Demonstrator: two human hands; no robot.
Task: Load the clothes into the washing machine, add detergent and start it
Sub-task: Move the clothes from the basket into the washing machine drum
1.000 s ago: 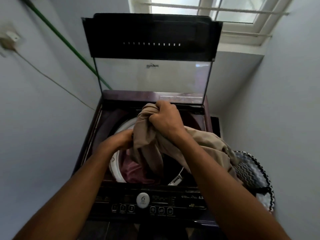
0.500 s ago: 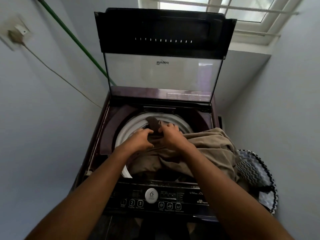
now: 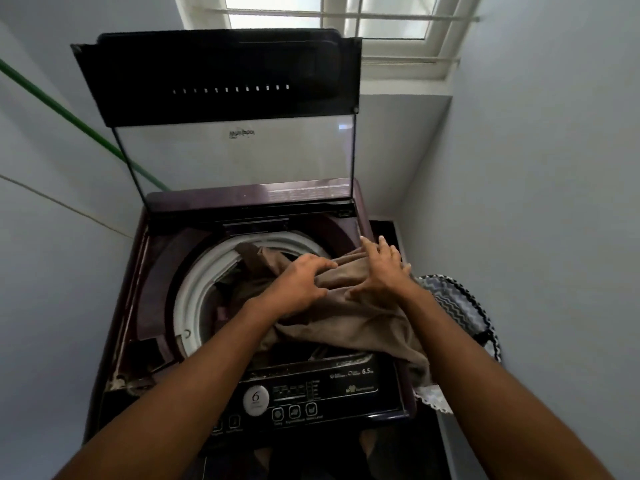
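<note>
A dark maroon top-loading washing machine (image 3: 145, 292) stands in front of me with its glass lid (image 3: 235, 157) raised upright. A tan garment (image 3: 349, 320) lies half in the white-rimmed drum (image 3: 197, 285) and half draped over the machine's right side. My left hand (image 3: 301, 282) presses on a fold of the tan garment, fingers curled into the cloth. My right hand (image 3: 381, 265) rests flat on the same garment further right, fingers spread. More clothes lie dark inside the drum. No detergent is in view.
The control panel (image 3: 311, 396) with a round white knob and buttons runs along the machine's front. A zigzag-patterned laundry basket (image 3: 460, 306) sits at the right against the wall. Walls close in on both sides; a green pipe (image 3: 69, 116) crosses the left wall.
The bunched garment went from held high above the drum down into it. My right hand has let go and spread open on the cloth to the right; the view shifted left.
</note>
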